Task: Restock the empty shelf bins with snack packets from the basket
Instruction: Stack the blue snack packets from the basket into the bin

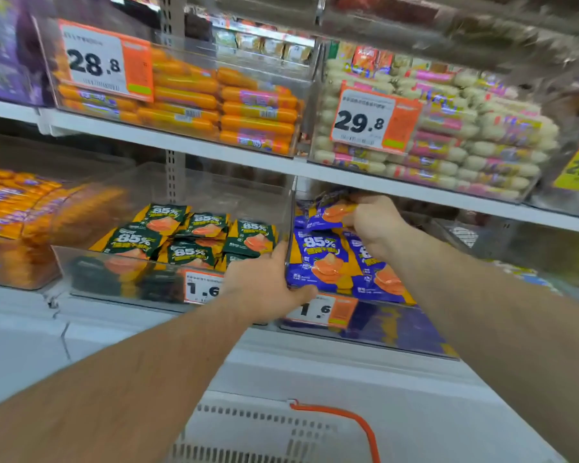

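Observation:
On the lower shelf stands a clear bin [375, 332] that holds blue snack packets [325, 262] marked 85%. My right hand [373, 225] is inside this bin and pinches a blue packet [331, 213] near the back. At the bin's front left corner my left hand [268, 285] grips the rim, thumb over the front edge. To the left, a second clear bin [91, 262] holds green packets [194, 238] of the same kind. A white basket [264, 429] with an orange handle [358, 426] sits below, at the bottom of the view; its contents are hidden.
The upper shelf [234, 152] carries clear bins of orange sausages [234, 105] and white sausages [465, 135] with price tags 28.8 and 29.8. Orange packs [10, 208] fill a bin at lower left. A white ledge [114, 332] runs below the bins.

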The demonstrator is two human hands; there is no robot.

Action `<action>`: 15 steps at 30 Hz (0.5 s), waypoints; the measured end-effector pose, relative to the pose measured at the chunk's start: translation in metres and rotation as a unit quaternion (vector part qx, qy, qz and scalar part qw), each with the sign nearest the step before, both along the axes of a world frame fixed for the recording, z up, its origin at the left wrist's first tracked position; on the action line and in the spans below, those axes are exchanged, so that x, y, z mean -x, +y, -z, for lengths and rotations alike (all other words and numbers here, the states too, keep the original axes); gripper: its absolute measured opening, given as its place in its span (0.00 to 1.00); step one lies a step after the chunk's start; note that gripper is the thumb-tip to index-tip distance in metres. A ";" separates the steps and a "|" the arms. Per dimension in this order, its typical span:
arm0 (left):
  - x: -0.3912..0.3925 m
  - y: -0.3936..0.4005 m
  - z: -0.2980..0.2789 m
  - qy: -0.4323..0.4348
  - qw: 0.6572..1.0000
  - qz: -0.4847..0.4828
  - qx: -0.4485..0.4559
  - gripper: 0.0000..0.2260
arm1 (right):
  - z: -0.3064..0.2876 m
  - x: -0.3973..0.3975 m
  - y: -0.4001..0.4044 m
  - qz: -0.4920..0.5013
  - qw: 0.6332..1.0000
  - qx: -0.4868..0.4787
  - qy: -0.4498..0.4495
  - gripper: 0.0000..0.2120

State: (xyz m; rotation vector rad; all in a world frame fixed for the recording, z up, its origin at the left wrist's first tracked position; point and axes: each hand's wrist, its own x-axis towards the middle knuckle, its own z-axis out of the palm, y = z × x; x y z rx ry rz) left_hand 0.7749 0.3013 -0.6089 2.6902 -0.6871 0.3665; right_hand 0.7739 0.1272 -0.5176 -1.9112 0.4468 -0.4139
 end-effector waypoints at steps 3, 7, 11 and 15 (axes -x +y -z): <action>-0.003 -0.001 0.008 -0.052 0.999 -0.001 -0.006 0.39 | 0.000 -0.028 0.003 0.006 0.996 0.066 0.055 0.08; -0.005 -0.001 0.011 -0.079 0.997 -0.001 0.005 0.40 | 0.006 -0.045 0.006 -0.038 0.952 0.265 0.149 0.13; -0.004 -0.002 0.013 -0.097 0.995 -0.001 0.021 0.37 | 0.016 -0.056 0.001 -0.043 0.896 0.398 0.192 0.27; -0.004 -0.002 0.014 -0.103 0.995 0.000 0.017 0.37 | 0.024 -0.067 -0.005 -0.040 0.882 0.426 0.196 0.28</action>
